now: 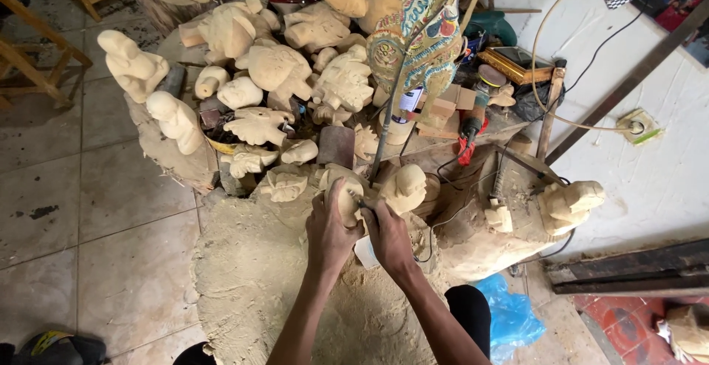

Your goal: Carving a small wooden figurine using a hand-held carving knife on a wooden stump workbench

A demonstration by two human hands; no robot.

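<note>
1. Carving looks to be the step in hand: left hand [330,226] is clamped round a pale wooden figure [346,196], right hand [387,233] closed on a thin tool [364,204] touching it
2. Next cut calls for a steady grip; figure sits over the sawdust heap [258,276], just below the carved pile [295,77]
</note>
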